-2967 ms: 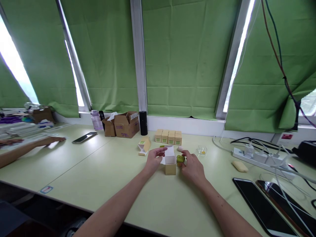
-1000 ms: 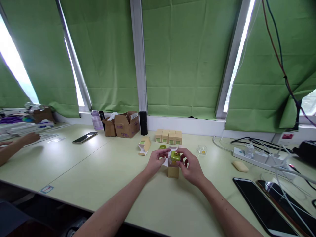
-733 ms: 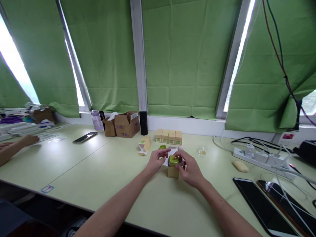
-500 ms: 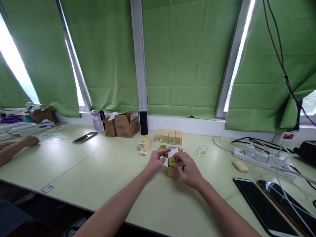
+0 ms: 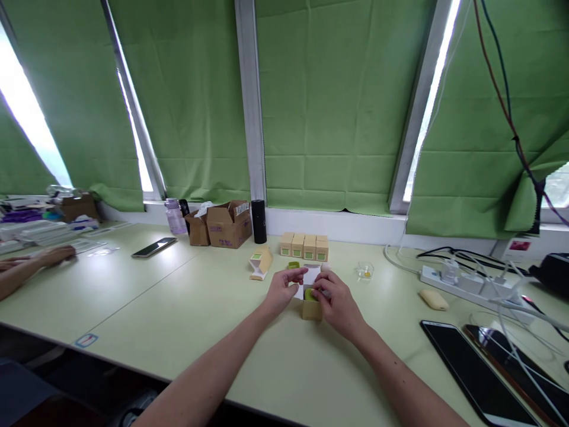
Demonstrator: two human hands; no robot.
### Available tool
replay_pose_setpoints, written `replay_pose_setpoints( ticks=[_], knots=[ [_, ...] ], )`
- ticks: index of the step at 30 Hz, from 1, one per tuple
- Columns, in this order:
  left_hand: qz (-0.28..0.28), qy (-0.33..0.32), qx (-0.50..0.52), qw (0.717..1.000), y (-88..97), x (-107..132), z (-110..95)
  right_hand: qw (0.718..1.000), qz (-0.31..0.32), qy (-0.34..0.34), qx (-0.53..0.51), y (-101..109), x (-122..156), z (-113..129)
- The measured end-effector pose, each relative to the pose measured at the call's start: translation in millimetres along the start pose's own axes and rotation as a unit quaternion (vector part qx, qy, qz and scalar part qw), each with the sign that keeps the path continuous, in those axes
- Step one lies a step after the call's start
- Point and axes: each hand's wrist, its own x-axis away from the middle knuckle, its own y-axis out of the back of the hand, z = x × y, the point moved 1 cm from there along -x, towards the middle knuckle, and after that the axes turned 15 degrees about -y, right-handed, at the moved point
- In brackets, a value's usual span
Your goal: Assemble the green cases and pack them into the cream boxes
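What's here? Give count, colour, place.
Open box: one, tan, centre
Object: one, green, inside open box
Small boxes: at least four, tan, behind open box
Loose box: one, tan, left
Cartons: two, brown, at back
Flask: one, black, beside cartons
Bottle: one, purple, at back
Phones: three, dark, both sides
Dish: one, clear, right
Power strip: one, white, right
Blinds: several, green, background
Co-worker's hands: two, left
Left hand: one, beside open box
Right hand: one, at object

Hands (image 5: 340, 301) at open carton (image 5: 312, 311), green item (image 5: 309, 294) inside, small boxes (image 5: 308, 247) beyond
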Motion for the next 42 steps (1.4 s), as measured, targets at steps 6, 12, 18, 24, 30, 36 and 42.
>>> replay_pose_setpoints(
  ticks=[6, 12, 18, 24, 30, 36, 42],
  knots=[
    [-0.001, 0.002, -0.002, 1.0, -0.3, 0.4, -1.1, 1.0, 0.004, -0.031, -0.002, 0.1, -0.5, 2.5],
    [0.001, 0.0, -0.002, 1.0, -0.1, 0.1, 0.6, 0.999, 0.004, -0.043, -0.003, 0.0, -1.0, 4.0],
    [0.006, 0.0, 0.0, 1.0, 0.5, 0.4, 1.1, 0.999, -0.009, -0.039, -0.009, -1.9, -0.3, 2.2],
    [0.004, 0.009, 0.01, 1.0, -0.3, 0.1, 0.4, 0.994, -0.042, -0.061, -0.075, -1.1, -1.7, -0.6],
    [-0.003, 0.028, 0.036, 0.999, -1.2, -0.3, -1.7, 0.97, -0.112, -0.148, -0.159, 3.0, -6.2, -14.4],
    [-0.009, 0.054, 0.067, 0.996, -0.7, -0.8, -3.0, 0.934, -0.119, -0.243, -0.235, -0.4, -9.8, -27.8],
    [-0.025, 0.059, 0.073, 0.995, 0.8, -1.2, 1.4, 0.921, -0.105, -0.264, -0.268, -5.1, -11.3, -35.3]
  ],
)
